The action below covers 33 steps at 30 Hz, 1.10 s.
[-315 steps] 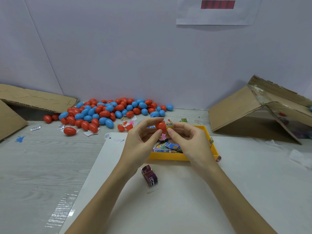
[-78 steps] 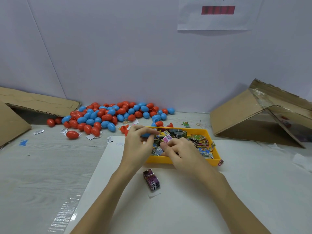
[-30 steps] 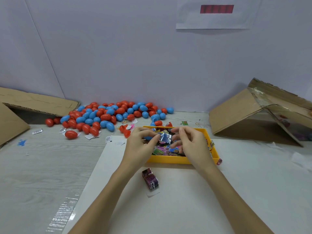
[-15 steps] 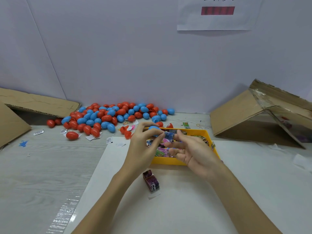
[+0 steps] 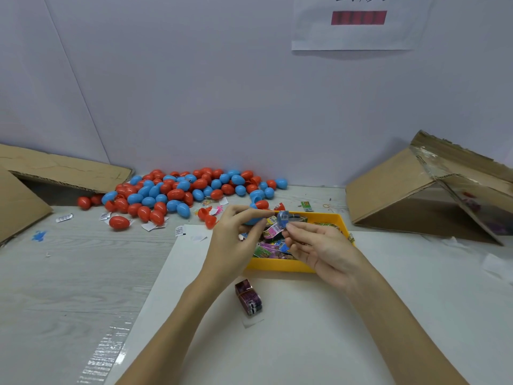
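Note:
Both my hands hover over a yellow tray (image 5: 277,265) filled with several small colourful packets (image 5: 266,250). My left hand (image 5: 236,243) holds a blue egg shell piece (image 5: 251,220) between thumb and fingers; most of it is hidden. My right hand (image 5: 322,247) pinches a small folded blue packet (image 5: 283,218) with thumb and forefinger, right beside the left fingertips. Its other fingers are spread, palm up. A banded purple packet bundle (image 5: 248,300) lies on the white sheet (image 5: 305,343) just in front of the tray.
A heap of red and blue plastic eggs (image 5: 180,190) lies at the back left by the wall, with paper scraps around it. Cardboard boxes stand tipped at the left (image 5: 16,207) and the right (image 5: 416,195). The table (image 5: 69,287) is grey wood.
Ten seconds ago my hands held a red egg. Since a second ago, the right hand has turned palm up, and the small blue packet is now pinched beside the left hand's blue shell.

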Motion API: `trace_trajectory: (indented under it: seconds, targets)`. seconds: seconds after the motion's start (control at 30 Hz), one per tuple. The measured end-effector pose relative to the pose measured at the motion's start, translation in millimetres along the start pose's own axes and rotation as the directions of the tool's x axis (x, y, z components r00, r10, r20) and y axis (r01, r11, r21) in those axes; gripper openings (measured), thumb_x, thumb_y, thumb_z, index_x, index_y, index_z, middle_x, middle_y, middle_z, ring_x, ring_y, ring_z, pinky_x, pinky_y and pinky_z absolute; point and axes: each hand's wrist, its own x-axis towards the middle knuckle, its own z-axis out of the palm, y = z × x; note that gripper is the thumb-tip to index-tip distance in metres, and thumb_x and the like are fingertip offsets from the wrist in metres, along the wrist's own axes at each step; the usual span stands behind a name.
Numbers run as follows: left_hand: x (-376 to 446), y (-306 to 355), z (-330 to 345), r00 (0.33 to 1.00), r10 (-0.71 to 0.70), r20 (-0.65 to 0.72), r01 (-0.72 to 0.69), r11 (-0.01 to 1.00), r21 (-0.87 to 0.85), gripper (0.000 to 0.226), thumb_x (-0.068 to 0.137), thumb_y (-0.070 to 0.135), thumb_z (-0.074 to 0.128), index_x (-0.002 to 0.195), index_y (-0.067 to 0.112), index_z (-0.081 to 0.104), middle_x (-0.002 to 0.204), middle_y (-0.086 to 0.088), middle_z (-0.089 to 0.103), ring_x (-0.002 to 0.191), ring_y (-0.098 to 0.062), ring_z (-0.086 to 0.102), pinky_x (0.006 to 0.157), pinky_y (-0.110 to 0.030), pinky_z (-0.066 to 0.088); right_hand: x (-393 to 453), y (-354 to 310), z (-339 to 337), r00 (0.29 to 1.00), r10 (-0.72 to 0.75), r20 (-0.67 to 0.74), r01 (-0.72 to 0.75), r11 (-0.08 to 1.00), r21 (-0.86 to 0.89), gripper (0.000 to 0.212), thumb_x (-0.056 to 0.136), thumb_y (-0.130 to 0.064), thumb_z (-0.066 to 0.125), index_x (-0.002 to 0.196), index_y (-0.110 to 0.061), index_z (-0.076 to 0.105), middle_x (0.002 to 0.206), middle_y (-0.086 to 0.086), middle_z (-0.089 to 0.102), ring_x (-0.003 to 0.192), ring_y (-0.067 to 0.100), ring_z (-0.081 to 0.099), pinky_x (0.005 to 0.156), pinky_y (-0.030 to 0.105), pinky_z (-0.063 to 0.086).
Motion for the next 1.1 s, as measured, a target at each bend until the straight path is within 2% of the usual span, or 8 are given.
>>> trace_trajectory:
  seconds: [0.17, 0.3, 0.37, 0.47, 0.7, 0.83, 0.97, 1.1]
  targets:
    - [-0.7, 3.7, 1.4, 0.999, -0.043, -0.034, 0.041, 0.998, -0.05, 0.018, 0.1, 0.023, 0.063, 0.107, 0.036, 0.073, 0.11, 0.003, 0.061, 0.103, -0.008, 0.062, 0.087, -0.027, 0.055, 0.9, 2.9, 1.4, 0.987, -0.15, -0.052, 0.143, 0.982, -0.121, 0.015, 0.094, -0.016, 0.071, 0.105, -0.006, 0.075, 0.088, 0.007, 0.078, 0.076, 0.014, 0.073, 0.062, 0.022, 0.057]
    - [-0.9, 1.3, -0.9, 0.997, -0.076, 0.025, 0.078, 0.992, -0.098, 0.034, 0.1, 0.013, 0.062, 0.127, 0.032, 0.069, 0.112, -0.002, 0.068, 0.094, -0.016, 0.069, 0.088, -0.035, 0.058, 4.3, 7.8, 4.7, 0.952, -0.272, -0.14, 0.227, 0.936, -0.269, 0.013, 0.095, -0.025, 0.071, 0.097, -0.014, 0.077, 0.087, 0.0, 0.078, 0.085, 0.015, 0.077, 0.064, 0.023, 0.056]
    - [-0.6, 2.0, -0.2, 0.993, -0.107, 0.049, 0.113, 0.983, -0.143, 0.046, 0.096, 0.014, 0.07, 0.137, 0.033, 0.059, 0.111, 0.0, 0.07, 0.095, -0.014, 0.07, 0.087, -0.027, 0.058, 4.7, 10.3, 5.0, 0.926, -0.346, -0.154, 0.275, 0.893, -0.355, 0.013, 0.096, -0.027, 0.07, 0.097, -0.016, 0.077, 0.087, -0.001, 0.079, 0.084, 0.013, 0.077, 0.064, 0.023, 0.058]
    - [0.5, 2.5, 0.8, 0.991, -0.13, 0.042, 0.136, 0.978, -0.156, 0.044, 0.088, 0.017, 0.079, 0.128, 0.024, 0.06, 0.11, 0.008, 0.072, 0.101, -0.006, 0.069, 0.09, -0.024, 0.057, 3.5, 12.2, 4.9, 0.904, -0.403, -0.144, 0.316, 0.855, -0.411, 0.013, 0.097, -0.029, 0.069, 0.097, -0.02, 0.078, 0.087, -0.006, 0.079, 0.083, 0.01, 0.077, 0.067, 0.025, 0.063]
    - [0.1, 1.0, 1.3, 0.992, -0.111, 0.053, 0.118, 0.981, -0.156, 0.034, 0.086, 0.017, 0.081, 0.118, 0.018, 0.067, 0.108, 0.008, 0.074, 0.102, -0.009, 0.07, 0.091, -0.029, 0.059, 0.2, 13.1, 7.2, 0.879, -0.471, -0.077, 0.368, 0.772, -0.519, 0.01, 0.096, -0.03, 0.069, 0.09, -0.032, 0.076, 0.082, -0.017, 0.077, 0.081, 0.002, 0.074, 0.062, 0.016, 0.058]
    - [-0.6, 0.0, 2.3, 0.988, -0.131, 0.077, 0.145, 0.962, -0.233, 0.037, 0.086, 0.012, 0.08, 0.121, 0.019, 0.068, 0.11, 0.008, 0.075, 0.102, -0.009, 0.072, 0.09, -0.028, 0.06, 1.6, 14.3, 7.9, 0.883, -0.465, -0.067, 0.36, 0.761, -0.539, 0.018, 0.097, -0.031, 0.068, 0.107, -0.022, 0.079, 0.089, -0.009, 0.079, 0.085, 0.006, 0.075, 0.067, 0.021, 0.06]
    - [-1.5, 1.4, 3.3, 0.98, -0.158, 0.124, 0.191, 0.922, -0.337, 0.042, 0.09, 0.009, 0.076, 0.129, 0.021, 0.067, 0.111, 0.007, 0.077, 0.103, -0.009, 0.073, 0.086, -0.024, 0.06, 2.3, 14.9, 6.7, 0.897, -0.438, -0.053, 0.36, 0.796, -0.486, 0.021, 0.098, -0.028, 0.067, 0.112, -0.017, 0.078, 0.091, -0.007, 0.08, 0.088, 0.008, 0.075, 0.071, 0.026, 0.062]
    - [-0.5, 2.8, 3.2, 0.981, -0.171, 0.097, 0.194, 0.915, -0.353, 0.033, 0.094, 0.017, 0.072, 0.127, 0.021, 0.069, 0.108, 0.015, 0.076, 0.101, -0.004, 0.072, 0.077, -0.015, 0.056, 3.1, 11.9, 6.5, 0.94, -0.336, -0.065, 0.292, 0.887, -0.357, 0.023, 0.1, -0.031, 0.064, 0.108, -0.016, 0.079, 0.095, -0.002, 0.08, 0.092, 0.015, 0.077, 0.081, 0.036, 0.063]
